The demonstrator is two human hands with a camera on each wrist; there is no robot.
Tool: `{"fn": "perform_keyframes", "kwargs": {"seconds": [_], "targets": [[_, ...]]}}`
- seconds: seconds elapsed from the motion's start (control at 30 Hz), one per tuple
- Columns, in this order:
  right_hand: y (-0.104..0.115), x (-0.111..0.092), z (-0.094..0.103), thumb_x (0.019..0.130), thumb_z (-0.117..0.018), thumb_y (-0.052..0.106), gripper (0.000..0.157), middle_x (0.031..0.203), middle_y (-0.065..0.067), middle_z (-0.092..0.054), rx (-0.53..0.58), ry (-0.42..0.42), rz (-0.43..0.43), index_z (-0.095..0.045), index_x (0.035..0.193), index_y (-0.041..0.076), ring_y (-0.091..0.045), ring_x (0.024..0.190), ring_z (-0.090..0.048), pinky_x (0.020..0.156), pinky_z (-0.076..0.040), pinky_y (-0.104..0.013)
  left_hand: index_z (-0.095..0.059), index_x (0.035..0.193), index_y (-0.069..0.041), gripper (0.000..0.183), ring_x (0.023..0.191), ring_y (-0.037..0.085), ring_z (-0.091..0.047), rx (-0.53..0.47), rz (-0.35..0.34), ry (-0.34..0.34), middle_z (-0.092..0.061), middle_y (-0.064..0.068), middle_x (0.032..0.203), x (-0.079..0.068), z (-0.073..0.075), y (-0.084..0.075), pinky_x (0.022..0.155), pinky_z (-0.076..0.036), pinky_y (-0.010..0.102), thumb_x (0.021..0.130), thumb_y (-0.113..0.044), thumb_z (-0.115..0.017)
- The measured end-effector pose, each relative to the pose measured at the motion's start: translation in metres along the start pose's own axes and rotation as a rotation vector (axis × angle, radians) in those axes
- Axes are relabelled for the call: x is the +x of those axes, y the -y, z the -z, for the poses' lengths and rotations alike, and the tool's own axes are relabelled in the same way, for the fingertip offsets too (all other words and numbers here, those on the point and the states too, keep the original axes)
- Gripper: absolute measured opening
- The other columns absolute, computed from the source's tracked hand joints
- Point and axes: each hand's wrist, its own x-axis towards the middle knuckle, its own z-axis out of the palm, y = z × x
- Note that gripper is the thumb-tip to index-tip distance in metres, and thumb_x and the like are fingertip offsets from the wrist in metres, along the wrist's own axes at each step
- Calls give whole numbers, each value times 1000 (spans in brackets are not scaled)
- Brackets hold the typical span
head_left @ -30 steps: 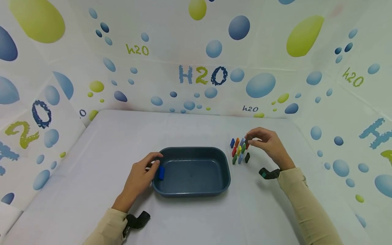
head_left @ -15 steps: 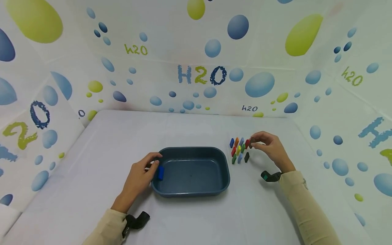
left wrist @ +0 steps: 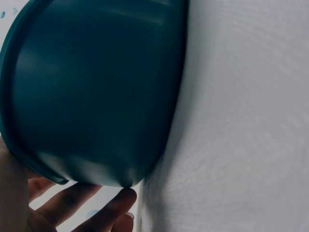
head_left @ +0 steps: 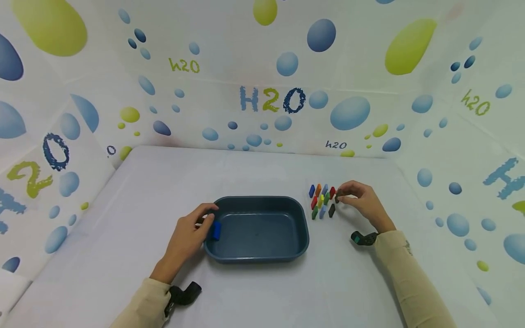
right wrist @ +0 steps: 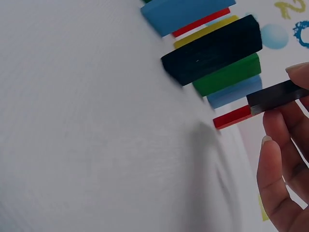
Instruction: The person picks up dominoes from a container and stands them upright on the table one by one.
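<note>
My right hand (head_left: 362,202) pinches a black domino-like block (right wrist: 276,95) between thumb and fingers, at the right end of several standing blocks. Beside it stand a red block (head_left: 332,192), a green block (head_left: 326,198) and another black block (head_left: 331,210). At the left end of a dark blue-grey plastic tub (head_left: 262,261), my left hand (head_left: 189,234) holds the rim, with the thumb at the rim and fingers against the outer wall (left wrist: 91,96). One blue block (head_left: 216,231) is inside the tub, close to the left thumb.
The standing blocks form short rows just right of the tub, including a blue one (head_left: 312,190), an orange one (head_left: 318,190) and a yellow one (head_left: 321,200). A white cloth (head_left: 262,296) covers the table, and a patterned curtain (head_left: 229,59) rises behind it.
My right hand has moved right and nearer to me with the black block, lowering it beside the red one, which now shows fully. The left hand and tub have stayed in place.
</note>
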Motion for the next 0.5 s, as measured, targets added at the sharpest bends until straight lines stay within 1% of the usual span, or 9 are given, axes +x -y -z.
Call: {"fn": "perform_keyframes", "kwargs": {"seconds": [0.07, 0.2, 0.33, 0.5], "targets": [[-3, 1, 0, 97, -75, 12, 27, 115, -17, -70, 0, 2, -1, -67, 119, -1, -26, 109, -63, 85, -52, -28, -67, 131, -17, 24, 95, 32, -73, -1, -1, -1, -70, 15, 127, 0, 0, 0, 77, -59, 52, 110, -22, -56], [-6, 1, -2, 96, -74, 8, 25, 112, -18, -70, 17, 19, -11, -67, 117, -2, -26, 105, -65, 83, -54, -29, -67, 130, -18, 24, 95, 32, -73, 1, 1, -1, -70, 14, 127, 2, 0, 0, 77, -60, 51, 110, -23, -56], [-9, 1, -4, 96, -73, 5, 25, 115, -19, -69, 22, 40, -40, -66, 119, -3, -28, 108, -64, 85, -55, -28, -67, 130, -18, 23, 95, 31, -73, 3, 9, 1, -70, 13, 127, 1, 0, 0, 75, -60, 49, 109, -22, -57], [-10, 2, -6, 95, -72, 4, 25, 116, -17, -69, 7, 46, -62, -66, 119, -1, -31, 111, -63, 87, -54, -29, -67, 130, -17, 24, 95, 32, -73, 5, 10, 0, -70, 13, 127, 0, 0, 0, 75, -60, 49, 109, -21, -57]]}}
